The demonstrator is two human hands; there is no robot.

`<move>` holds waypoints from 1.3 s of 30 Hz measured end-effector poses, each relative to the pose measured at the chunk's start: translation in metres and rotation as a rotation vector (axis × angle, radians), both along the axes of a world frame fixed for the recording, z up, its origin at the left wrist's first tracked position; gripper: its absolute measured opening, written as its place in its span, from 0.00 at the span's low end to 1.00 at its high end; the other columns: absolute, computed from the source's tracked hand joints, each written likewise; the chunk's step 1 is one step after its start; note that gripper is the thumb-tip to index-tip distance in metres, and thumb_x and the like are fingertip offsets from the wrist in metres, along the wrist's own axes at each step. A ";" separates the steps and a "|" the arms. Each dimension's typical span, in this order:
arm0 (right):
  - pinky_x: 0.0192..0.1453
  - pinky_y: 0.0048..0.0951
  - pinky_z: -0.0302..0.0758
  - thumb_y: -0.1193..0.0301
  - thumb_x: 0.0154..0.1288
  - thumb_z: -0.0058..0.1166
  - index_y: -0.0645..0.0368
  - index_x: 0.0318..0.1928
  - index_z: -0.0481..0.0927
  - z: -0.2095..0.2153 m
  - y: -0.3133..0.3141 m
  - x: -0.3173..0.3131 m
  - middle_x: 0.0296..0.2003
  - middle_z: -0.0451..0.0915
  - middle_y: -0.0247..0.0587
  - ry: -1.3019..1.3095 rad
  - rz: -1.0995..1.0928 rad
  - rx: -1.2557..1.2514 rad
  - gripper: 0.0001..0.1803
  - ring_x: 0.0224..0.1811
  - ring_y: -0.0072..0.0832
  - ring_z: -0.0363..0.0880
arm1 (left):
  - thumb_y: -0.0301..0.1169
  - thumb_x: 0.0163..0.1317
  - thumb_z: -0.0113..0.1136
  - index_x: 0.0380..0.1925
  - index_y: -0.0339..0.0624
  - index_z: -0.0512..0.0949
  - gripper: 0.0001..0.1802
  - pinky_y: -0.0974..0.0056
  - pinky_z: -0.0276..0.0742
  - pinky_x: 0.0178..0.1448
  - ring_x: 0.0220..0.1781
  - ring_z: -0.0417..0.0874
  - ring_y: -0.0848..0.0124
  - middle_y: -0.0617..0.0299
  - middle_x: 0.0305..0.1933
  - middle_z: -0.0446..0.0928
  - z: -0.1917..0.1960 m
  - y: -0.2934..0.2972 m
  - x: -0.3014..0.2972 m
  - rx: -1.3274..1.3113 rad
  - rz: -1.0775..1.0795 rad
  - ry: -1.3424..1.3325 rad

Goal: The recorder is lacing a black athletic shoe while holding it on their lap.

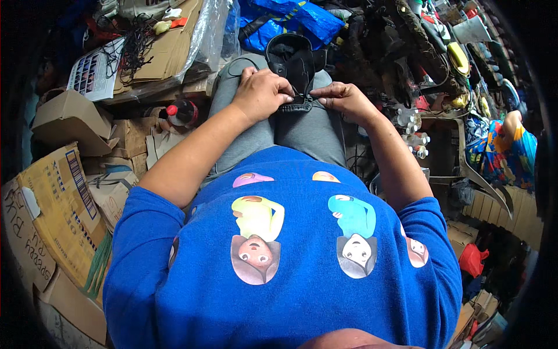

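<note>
A black shoe [293, 65] lies across my lap between the knees, its dark opening facing away from me and a ridged, stitched-looking edge at the near end. On that near end my left hand [263, 93] comes from the left, thumb and forefinger closed at the shoe's edge. Opposite it, my right hand [347, 100] is pinched at the right side of the same edge; what sits between its fingertips is too small to make out. A thin dark cord [231, 66] curves over my left knee, near the left hand.
Cardboard boxes [70, 125] stack up on the left, beside a bottle with a red cap [181, 113]. Flat cardboard [168, 52] and tangled black wire lie far left. Blue plastic sheeting [290, 23] lies ahead. Small clear bottles [415, 139] and a curved metal blade [488, 189] are at right.
</note>
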State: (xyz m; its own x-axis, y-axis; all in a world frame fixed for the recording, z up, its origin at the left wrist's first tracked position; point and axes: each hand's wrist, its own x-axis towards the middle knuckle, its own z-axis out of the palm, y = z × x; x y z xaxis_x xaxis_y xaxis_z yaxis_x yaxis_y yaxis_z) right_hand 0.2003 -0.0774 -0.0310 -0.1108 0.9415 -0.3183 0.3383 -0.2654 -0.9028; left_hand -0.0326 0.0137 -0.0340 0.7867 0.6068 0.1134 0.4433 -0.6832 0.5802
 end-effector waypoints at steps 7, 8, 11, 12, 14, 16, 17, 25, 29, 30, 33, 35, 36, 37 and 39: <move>0.46 0.21 0.69 0.77 0.57 0.58 0.53 0.48 0.83 0.008 -0.013 -0.003 0.32 0.74 0.30 -0.238 0.084 0.106 0.16 0.37 0.19 0.72 | 0.35 0.51 0.63 0.32 0.60 0.85 0.08 0.56 0.55 0.59 0.47 0.74 0.69 0.69 0.32 0.79 -0.003 -0.001 -0.012 0.081 -0.048 -0.007; 0.45 0.21 0.68 0.78 0.57 0.58 0.53 0.48 0.83 0.008 -0.012 -0.003 0.31 0.73 0.30 -0.212 0.077 0.125 0.16 0.37 0.19 0.71 | 0.35 0.51 0.63 0.32 0.60 0.85 0.08 0.56 0.55 0.59 0.47 0.74 0.69 0.69 0.32 0.79 -0.004 0.000 -0.013 0.080 -0.048 -0.007; 0.45 0.21 0.68 0.78 0.57 0.58 0.53 0.48 0.83 0.008 -0.009 -0.002 0.31 0.73 0.30 -0.192 0.071 0.129 0.16 0.37 0.19 0.71 | 0.34 0.51 0.63 0.33 0.61 0.85 0.09 0.56 0.55 0.59 0.47 0.74 0.68 0.70 0.32 0.79 -0.008 0.004 -0.012 0.098 -0.052 -0.007; 0.46 0.21 0.69 0.77 0.58 0.58 0.54 0.48 0.83 0.008 -0.008 -0.001 0.32 0.74 0.30 -0.199 0.073 0.114 0.16 0.38 0.18 0.71 | 0.33 0.51 0.63 0.33 0.60 0.85 0.09 0.57 0.56 0.58 0.46 0.74 0.69 0.70 0.32 0.78 -0.009 0.005 -0.011 0.107 -0.056 -0.023; 0.45 0.20 0.69 0.77 0.59 0.58 0.55 0.48 0.83 0.003 -0.006 0.000 0.34 0.76 0.29 -0.119 0.041 0.076 0.15 0.39 0.17 0.72 | 0.32 0.51 0.64 0.34 0.59 0.84 0.09 0.59 0.56 0.56 0.45 0.74 0.70 0.71 0.32 0.78 -0.008 0.005 -0.009 0.114 -0.059 -0.038; 0.45 0.19 0.69 0.76 0.60 0.58 0.56 0.48 0.82 0.003 -0.004 0.000 0.36 0.78 0.29 -0.041 0.011 0.035 0.15 0.39 0.15 0.73 | 0.33 0.51 0.63 0.34 0.59 0.84 0.09 0.59 0.54 0.58 0.46 0.73 0.71 0.72 0.33 0.79 -0.002 0.003 -0.004 0.048 -0.022 -0.022; 0.45 0.19 0.70 0.75 0.60 0.58 0.58 0.48 0.82 0.007 -0.002 -0.002 0.37 0.79 0.29 0.040 -0.031 -0.060 0.14 0.39 0.14 0.73 | 0.33 0.51 0.63 0.34 0.59 0.84 0.09 0.59 0.54 0.58 0.46 0.73 0.71 0.72 0.33 0.79 0.001 0.001 -0.002 0.045 -0.022 -0.021; 0.48 0.20 0.73 0.76 0.60 0.58 0.60 0.47 0.82 0.011 0.006 0.004 0.39 0.81 0.31 0.138 0.006 -0.115 0.14 0.40 0.16 0.75 | 0.33 0.53 0.61 0.33 0.65 0.84 0.10 0.57 0.53 0.57 0.49 0.72 0.69 0.75 0.34 0.78 0.001 0.008 0.002 0.009 -0.029 -0.042; 0.51 0.22 0.71 0.78 0.58 0.58 0.57 0.45 0.83 0.020 0.009 0.003 0.38 0.79 0.33 -0.056 0.107 -0.019 0.14 0.43 0.20 0.75 | 0.29 0.52 0.59 0.33 0.67 0.85 0.13 0.57 0.53 0.56 0.49 0.71 0.69 0.75 0.35 0.78 -0.001 0.013 0.001 0.019 -0.058 -0.018; 0.52 0.23 0.70 0.78 0.57 0.58 0.56 0.45 0.84 0.020 0.009 0.003 0.37 0.78 0.33 -0.117 0.130 0.013 0.14 0.44 0.22 0.75 | 0.29 0.52 0.59 0.33 0.67 0.85 0.14 0.57 0.53 0.56 0.48 0.71 0.69 0.75 0.34 0.78 -0.002 0.014 0.001 0.027 -0.058 -0.018; 0.51 0.22 0.72 0.78 0.57 0.58 0.56 0.45 0.84 0.016 0.011 0.003 0.38 0.80 0.37 -0.101 0.133 0.031 0.14 0.42 0.22 0.77 | 0.28 0.51 0.59 0.33 0.64 0.85 0.13 0.59 0.53 0.56 0.48 0.71 0.70 0.75 0.34 0.78 -0.002 0.014 0.004 0.027 -0.056 -0.002; 0.51 0.22 0.71 0.78 0.57 0.58 0.56 0.45 0.84 0.012 0.016 0.006 0.38 0.81 0.36 -0.076 0.140 0.030 0.14 0.41 0.21 0.77 | 0.28 0.52 0.59 0.34 0.62 0.85 0.13 0.60 0.52 0.56 0.48 0.70 0.71 0.74 0.35 0.78 0.000 0.015 0.008 0.020 -0.055 0.014; 0.52 0.22 0.71 0.77 0.58 0.58 0.56 0.45 0.84 0.011 0.016 0.006 0.38 0.81 0.35 -0.052 0.146 0.029 0.13 0.41 0.21 0.77 | 0.29 0.52 0.60 0.34 0.61 0.85 0.12 0.60 0.52 0.57 0.48 0.71 0.71 0.74 0.35 0.78 0.002 0.016 0.011 -0.005 -0.059 0.024; 0.52 0.22 0.71 0.77 0.58 0.58 0.56 0.45 0.84 0.010 0.015 0.004 0.38 0.81 0.35 -0.052 0.145 0.031 0.13 0.41 0.21 0.77 | 0.29 0.52 0.61 0.34 0.61 0.85 0.11 0.60 0.53 0.57 0.48 0.71 0.71 0.74 0.35 0.78 0.003 0.016 0.012 -0.031 -0.063 0.033; 0.50 0.22 0.70 0.77 0.58 0.59 0.57 0.45 0.84 0.011 0.014 0.000 0.35 0.79 0.32 -0.006 0.087 -0.044 0.13 0.42 0.19 0.75 | 0.31 0.51 0.62 0.34 0.60 0.85 0.10 0.60 0.53 0.57 0.48 0.71 0.71 0.75 0.35 0.79 -0.001 0.015 0.008 -0.012 -0.058 -0.027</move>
State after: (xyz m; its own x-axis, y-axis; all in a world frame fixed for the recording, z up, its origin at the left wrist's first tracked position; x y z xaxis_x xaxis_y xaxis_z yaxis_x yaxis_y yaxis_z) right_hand 0.2006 -0.0629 -0.0203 -0.1897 0.9135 -0.3599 0.3668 -0.2741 -0.8890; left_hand -0.0247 0.0284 -0.0352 0.8176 0.5614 0.1278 0.3871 -0.7003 0.5998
